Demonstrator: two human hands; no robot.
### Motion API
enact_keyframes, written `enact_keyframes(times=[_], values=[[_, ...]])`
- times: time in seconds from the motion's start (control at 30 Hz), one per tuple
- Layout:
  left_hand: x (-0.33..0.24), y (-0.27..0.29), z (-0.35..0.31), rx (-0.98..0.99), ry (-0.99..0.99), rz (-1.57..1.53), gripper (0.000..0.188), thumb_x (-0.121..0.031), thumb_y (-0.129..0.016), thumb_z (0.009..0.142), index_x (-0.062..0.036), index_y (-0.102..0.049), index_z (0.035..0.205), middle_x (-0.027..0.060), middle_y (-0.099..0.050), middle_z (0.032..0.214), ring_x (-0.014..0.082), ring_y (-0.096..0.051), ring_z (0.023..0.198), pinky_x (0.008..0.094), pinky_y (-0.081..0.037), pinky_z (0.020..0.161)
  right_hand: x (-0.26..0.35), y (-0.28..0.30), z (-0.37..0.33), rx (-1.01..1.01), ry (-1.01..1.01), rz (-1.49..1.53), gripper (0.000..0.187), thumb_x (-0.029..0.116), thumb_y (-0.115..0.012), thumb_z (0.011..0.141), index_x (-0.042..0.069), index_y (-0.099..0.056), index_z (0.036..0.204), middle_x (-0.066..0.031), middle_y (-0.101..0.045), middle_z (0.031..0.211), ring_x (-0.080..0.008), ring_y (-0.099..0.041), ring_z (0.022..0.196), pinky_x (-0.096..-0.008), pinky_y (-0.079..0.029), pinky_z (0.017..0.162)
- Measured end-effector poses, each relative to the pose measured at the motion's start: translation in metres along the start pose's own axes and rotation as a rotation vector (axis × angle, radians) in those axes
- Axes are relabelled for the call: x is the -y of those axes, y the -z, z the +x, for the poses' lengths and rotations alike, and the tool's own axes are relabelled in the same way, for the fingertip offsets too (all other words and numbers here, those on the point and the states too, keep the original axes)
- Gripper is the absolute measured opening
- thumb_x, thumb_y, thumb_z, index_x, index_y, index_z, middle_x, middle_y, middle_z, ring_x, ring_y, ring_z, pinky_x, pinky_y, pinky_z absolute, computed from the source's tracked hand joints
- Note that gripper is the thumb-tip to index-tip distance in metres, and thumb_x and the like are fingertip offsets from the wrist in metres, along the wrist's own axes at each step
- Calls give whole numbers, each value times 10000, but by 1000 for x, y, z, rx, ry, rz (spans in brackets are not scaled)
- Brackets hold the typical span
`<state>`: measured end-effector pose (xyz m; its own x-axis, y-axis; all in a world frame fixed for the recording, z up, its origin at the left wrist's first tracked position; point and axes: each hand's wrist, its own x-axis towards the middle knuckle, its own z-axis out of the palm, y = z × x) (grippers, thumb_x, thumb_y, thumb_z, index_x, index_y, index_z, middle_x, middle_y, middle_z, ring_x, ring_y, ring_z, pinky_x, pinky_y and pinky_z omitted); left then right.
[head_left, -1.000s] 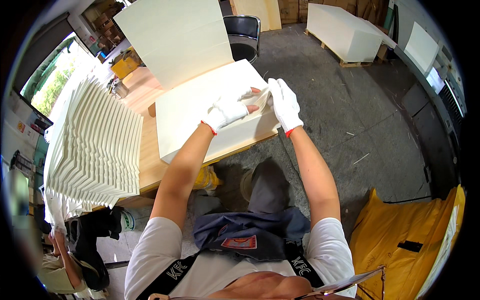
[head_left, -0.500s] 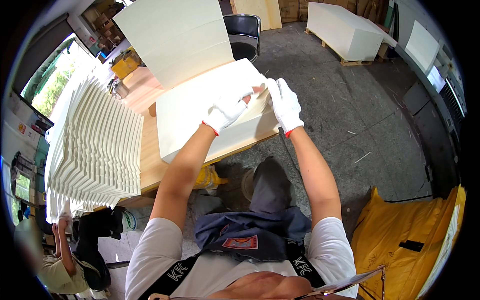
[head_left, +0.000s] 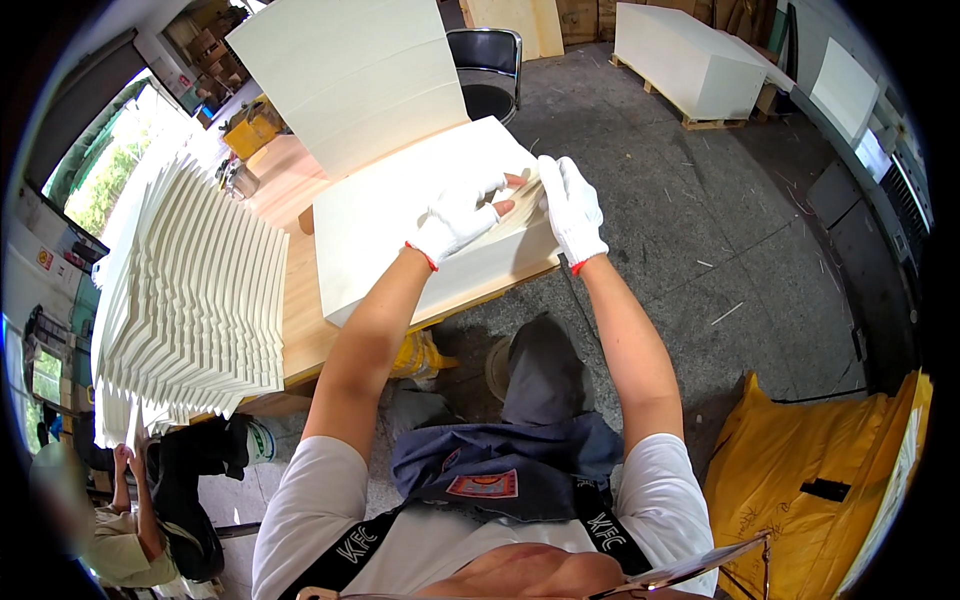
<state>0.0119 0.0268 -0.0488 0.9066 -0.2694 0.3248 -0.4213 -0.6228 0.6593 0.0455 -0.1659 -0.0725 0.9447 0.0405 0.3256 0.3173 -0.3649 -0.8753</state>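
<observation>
A thick stack of white paper sheets lies on the wooden table in front of me. My left hand, in a white glove with the thumb and a fingertip bare, rests on the top sheet near the right corner. Its thumb and forefinger are apart, with nothing pinched between them. At that corner the sheet edges are fanned and slightly lifted. My right hand, fully gloved, is closed at the corner's outer side with its fingers pressed together against the sheet edges. Its thumb is hidden.
A tall block of white sheets stands behind the stack. Rippled piles of paper fill the table's left end, where another person grips a sheet. A black chair, a loaded pallet and a yellow covered bundle stand around.
The curled sheets between my hands have dropped, and the corner lies flatter. My left thumb and forefinger have spread apart. At the left, the other person's hands have shifted slightly.
</observation>
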Motion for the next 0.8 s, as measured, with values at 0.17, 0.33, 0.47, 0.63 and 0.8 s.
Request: enact_keyframes(times=[0.17, 0.33, 0.47, 0.63, 0.8], values=[[-3, -1, 0, -1, -22, 68, 272, -223, -574, 976, -163, -658, 1227, 118, -709, 1088, 267, -678, 962, 335, -519, 860, -4, -3, 0, -12, 15, -5, 518, 558, -400, 1018, 67, -548, 942, -238, -634, 839, -461, -618, 849, -511, -453, 744], [-15, 3, -1, 86, 65, 198, 298, -288, -690, 904, -180, -671, 1180, 106, -712, 996, 259, -673, 909, 346, -517, 829, -4, -3, 1, -30, -7, -28, 503, 545, -402, 1018, 66, -544, 955, -237, -641, 839, -460, -624, 846, -514, -457, 743], [0, 0, 0, 49, 47, 83, 334, -305, -727, 873, -181, -671, 1177, 107, -711, 970, 237, -672, 899, 348, -515, 833, 0, -2, -1, -15, -11, 5, 500, 541, -408, 1017, 65, -548, 955, -226, -635, 816, -447, -630, 834, -504, -461, 738], [-4, 0, -1, 71, 88, 57, 302, -185, -580, 976, -138, -635, 1270, 101, -696, 1173, 221, -645, 1041, 321, -488, 934, 2, 1, -2, 9, -12, 45, 505, 548, -415, 1015, 65, -544, 940, -214, -624, 789, -432, -634, 824, -497, -463, 735], [-7, 2, 1, 79, 68, 116, 291, -159, -563, 972, -140, -656, 1246, 114, -708, 1119, 240, -661, 998, 335, -498, 909, -4, -3, -1, -25, 1, 22, 500, 549, -418, 1014, 69, -539, 947, -214, -629, 801, -435, -636, 836, -500, -461, 734]])
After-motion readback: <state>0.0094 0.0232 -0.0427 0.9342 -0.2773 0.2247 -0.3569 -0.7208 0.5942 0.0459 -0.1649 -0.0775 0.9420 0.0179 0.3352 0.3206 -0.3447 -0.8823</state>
